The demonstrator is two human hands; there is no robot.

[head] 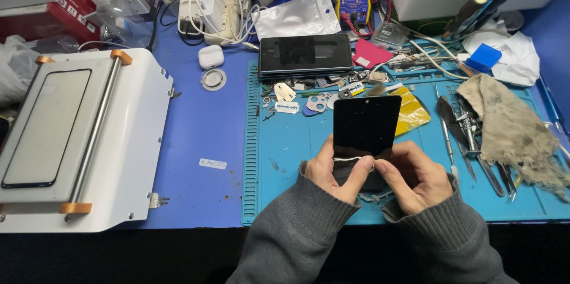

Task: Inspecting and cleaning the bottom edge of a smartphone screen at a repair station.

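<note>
Black phone screen panel (366,125), a flat dark rectangle, is held up over the blue work mat (297,153), about midway along the mat's near edge. Its long axis runs away from the person, toward the mat's far edge, and the top short edge points that way with a slight lean to the right. The glossy dark face is turned toward the camera; its lower short edge is gripped between both hands, where a thin pale strip crosses it.

Left hand (333,168) comes up from the near edge in a grey sleeve (297,230), thumb pressed on the panel's lower left part and fingers curled behind it, so it is closed on the panel. Right hand (415,174), also in a grey sleeve, meets it from the right with the thumb laid sideways on the lower edge and the fingers folded under; it too grips the panel. The two thumbs nearly touch.

Beyond the panel, near the mat's far edge, lies a dark phone (306,54) crosswise, with small metal parts and picks scattered just in front of it. Tweezers (446,135) and a dirty rag (513,127) lie toward the mat's right edge. A white machine (133,135) bearing another dark glass (47,127) sits at the tabletop's left edge.
</note>
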